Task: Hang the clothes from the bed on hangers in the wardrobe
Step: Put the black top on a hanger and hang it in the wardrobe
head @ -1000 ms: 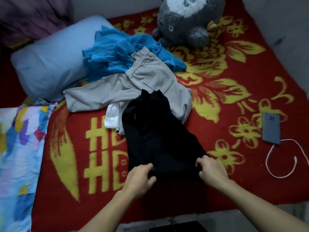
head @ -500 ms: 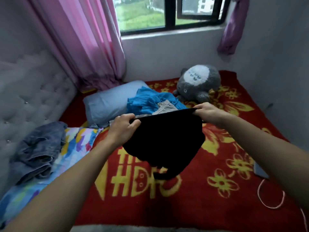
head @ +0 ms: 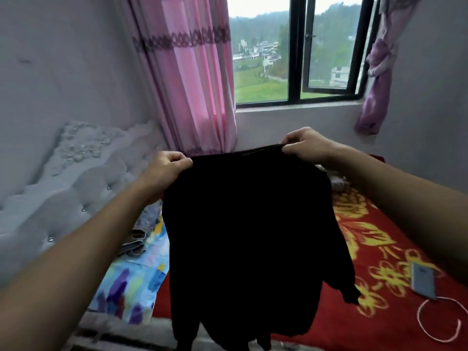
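A black garment (head: 248,236) hangs spread out in front of me, above the bed (head: 379,249) with its red and yellow blanket. My left hand (head: 164,171) pinches its upper left edge. My right hand (head: 306,145) pinches the upper right edge, a little higher. The garment hides the other clothes in the middle of the bed. A folded pair of jeans (head: 141,231) lies on the bed at the left. No wardrobe or hanger is in view.
A phone (head: 423,281) with a white cable (head: 438,323) lies on the blanket at the right. A colourful quilt (head: 129,287) covers the bed's left side. A padded headboard (head: 63,188) stands at the left, a pink curtain (head: 187,79) and a window (head: 296,54) ahead.
Both hands lifted the black garment off the bed and raised it to chest height, where it now hangs unfolded. My view tilted up from the bed toward the window.
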Tool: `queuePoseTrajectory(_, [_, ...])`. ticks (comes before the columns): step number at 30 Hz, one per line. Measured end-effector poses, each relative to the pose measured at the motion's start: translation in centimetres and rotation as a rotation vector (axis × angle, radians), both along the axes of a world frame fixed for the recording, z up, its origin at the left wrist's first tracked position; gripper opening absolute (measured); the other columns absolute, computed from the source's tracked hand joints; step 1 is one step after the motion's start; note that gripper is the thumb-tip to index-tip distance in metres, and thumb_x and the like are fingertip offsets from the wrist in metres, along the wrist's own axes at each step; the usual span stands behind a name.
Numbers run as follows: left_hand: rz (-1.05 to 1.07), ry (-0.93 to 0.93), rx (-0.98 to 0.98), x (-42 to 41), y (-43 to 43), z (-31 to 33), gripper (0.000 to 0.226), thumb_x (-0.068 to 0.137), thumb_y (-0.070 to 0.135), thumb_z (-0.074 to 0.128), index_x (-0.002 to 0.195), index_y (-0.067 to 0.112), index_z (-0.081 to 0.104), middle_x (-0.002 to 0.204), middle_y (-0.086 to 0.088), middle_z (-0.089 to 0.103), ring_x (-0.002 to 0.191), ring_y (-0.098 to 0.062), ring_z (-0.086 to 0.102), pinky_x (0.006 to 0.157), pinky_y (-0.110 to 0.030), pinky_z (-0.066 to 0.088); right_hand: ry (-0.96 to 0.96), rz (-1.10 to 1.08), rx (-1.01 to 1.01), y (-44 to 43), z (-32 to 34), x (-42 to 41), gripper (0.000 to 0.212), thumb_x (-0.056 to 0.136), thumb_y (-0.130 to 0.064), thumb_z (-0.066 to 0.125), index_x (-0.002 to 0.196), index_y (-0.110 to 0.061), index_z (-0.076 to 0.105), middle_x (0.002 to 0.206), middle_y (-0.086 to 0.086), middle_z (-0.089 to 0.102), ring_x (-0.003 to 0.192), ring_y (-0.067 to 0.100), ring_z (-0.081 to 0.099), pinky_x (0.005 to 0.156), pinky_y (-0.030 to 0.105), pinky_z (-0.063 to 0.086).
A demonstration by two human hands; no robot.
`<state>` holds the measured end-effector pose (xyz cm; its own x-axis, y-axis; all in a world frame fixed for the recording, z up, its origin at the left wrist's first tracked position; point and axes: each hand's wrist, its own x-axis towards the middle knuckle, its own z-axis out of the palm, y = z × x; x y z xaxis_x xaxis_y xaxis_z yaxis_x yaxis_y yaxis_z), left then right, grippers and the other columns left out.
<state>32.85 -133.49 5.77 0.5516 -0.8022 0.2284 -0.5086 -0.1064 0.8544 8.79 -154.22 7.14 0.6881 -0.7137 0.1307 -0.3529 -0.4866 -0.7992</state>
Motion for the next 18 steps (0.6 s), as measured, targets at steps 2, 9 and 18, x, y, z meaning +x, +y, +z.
queuePoseTrajectory(2, [0.003, 0.007, -0.011, -0.7, 3.2, 1.1, 0.03, 0.083, 0.017, 0.061, 0.055, 0.017, 0.05, 0.044, 0.01, 0.037, 0.039, -0.003, 0.03, 0.038, -0.018, 0.021, 0.023, 0.027, -0.064, 2.0, 1.5, 0.6, 0.02, 0.088, -0.012, 0.054, 0.076, -0.007, 0.069, 0.059, -0.003, 0.058, 0.046, 0.005, 0.049, 0.047, 0.018, 0.039])
queuePoseTrajectory(9, [0.148, 0.03, 0.086, -3.8, 15.6, 0.7, 0.03, 0.088, 0.027, 0.067, 0.064, 0.014, 0.053, 0.052, 0.004, 0.041, 0.044, -0.005, 0.034, 0.041, -0.016, 0.025, -0.05, 0.264, 0.079, 8.9, -0.5, 4.0, 0.023, 0.094, -0.011, 0.045, 0.072, -0.009, 0.049, 0.06, 0.005, 0.036, 0.049, 0.011, 0.032, 0.045, 0.025, 0.024])
queuePoseTrajectory(18, [0.593, 0.144, 0.238, -9.4, 33.6, -4.7, 0.026, 0.094, 0.008, 0.053, 0.068, 0.012, 0.057, 0.056, 0.0, 0.045, 0.048, -0.009, 0.039, 0.044, -0.022, 0.027, -0.047, 0.649, 0.18, 23.8, -6.4, 10.3, 0.027, 0.091, -0.017, 0.053, 0.063, -0.016, 0.053, 0.057, 0.005, 0.04, 0.05, 0.017, 0.037, 0.048, 0.028, 0.025])
